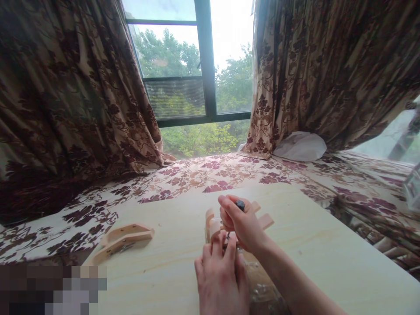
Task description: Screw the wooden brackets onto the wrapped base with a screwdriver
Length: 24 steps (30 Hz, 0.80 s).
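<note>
On a pale wooden board (173,245) lies a small assembly of light wooden pieces (215,227), partly covered by my hands. My left hand (221,275) rests on its near side, fingers spread and pressing the wood. Just above and to the right, my right hand (241,223) is closed around a tool with a dark handle end (240,204). The tool's lower part is mostly hidden between my fingers. Two wooden strips (265,221) stick out to the right behind my right hand. Under my right forearm is a brown, plastic-wrapped item (262,280).
At the left of the board sit angled wooden pieces (127,238) with small metal parts beside them. Flowered cloth (210,173) lies behind the board, below a window (210,65) with patterned curtains (295,78). A white bag (300,146) rests at the back right.
</note>
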Each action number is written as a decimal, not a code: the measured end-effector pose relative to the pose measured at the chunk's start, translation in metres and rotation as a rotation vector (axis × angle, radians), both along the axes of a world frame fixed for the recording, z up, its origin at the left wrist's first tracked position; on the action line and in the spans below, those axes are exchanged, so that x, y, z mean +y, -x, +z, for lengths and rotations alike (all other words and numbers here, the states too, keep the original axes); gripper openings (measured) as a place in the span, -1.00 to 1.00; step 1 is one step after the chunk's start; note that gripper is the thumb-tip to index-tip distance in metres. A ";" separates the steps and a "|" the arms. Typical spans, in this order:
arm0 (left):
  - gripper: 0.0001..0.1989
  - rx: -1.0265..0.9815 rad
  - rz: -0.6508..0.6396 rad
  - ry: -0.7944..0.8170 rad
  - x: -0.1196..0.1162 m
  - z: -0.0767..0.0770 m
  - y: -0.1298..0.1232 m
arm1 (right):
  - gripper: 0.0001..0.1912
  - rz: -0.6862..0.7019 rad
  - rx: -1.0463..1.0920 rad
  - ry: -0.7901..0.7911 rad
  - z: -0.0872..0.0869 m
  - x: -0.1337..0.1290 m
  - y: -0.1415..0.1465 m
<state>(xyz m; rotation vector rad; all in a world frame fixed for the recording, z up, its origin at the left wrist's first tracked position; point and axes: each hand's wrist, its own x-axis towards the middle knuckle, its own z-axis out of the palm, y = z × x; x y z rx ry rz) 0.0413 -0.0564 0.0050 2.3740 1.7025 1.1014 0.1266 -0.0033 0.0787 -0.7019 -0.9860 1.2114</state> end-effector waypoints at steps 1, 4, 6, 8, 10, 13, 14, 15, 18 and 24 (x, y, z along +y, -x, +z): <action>-0.62 -0.003 0.001 0.000 0.000 0.000 0.000 | -0.50 0.000 -0.002 0.000 0.000 0.000 0.000; -0.62 -0.018 -0.010 -0.003 0.000 0.000 0.000 | -0.50 -0.002 -0.007 -0.006 0.000 -0.001 0.000; -0.63 -0.023 -0.014 -0.006 0.000 0.000 0.001 | -0.49 -0.009 -0.020 -0.012 0.000 -0.001 0.001; -0.63 -0.021 -0.011 -0.007 0.000 0.000 0.001 | -0.49 -0.019 -0.031 -0.015 0.000 -0.001 0.001; -0.63 -0.018 -0.009 -0.001 0.000 0.001 0.001 | -0.49 -0.023 -0.033 -0.012 0.000 -0.001 0.000; -0.63 -0.021 -0.012 0.022 -0.001 0.002 0.000 | -0.49 -0.025 -0.027 -0.011 -0.001 -0.002 0.000; -0.62 -0.022 -0.012 0.028 -0.001 0.002 0.000 | -0.49 -0.028 -0.025 -0.012 -0.001 -0.003 0.000; -0.62 -0.021 -0.011 0.032 -0.001 0.002 0.000 | -0.49 -0.034 -0.025 -0.013 -0.002 -0.003 0.001; -0.61 -0.019 -0.001 0.021 -0.001 0.001 0.001 | -0.48 -0.051 -0.020 -0.006 -0.003 -0.004 0.001; -0.61 0.001 0.027 -0.123 0.002 -0.010 0.002 | -0.45 -0.063 -0.025 0.025 -0.007 -0.006 0.004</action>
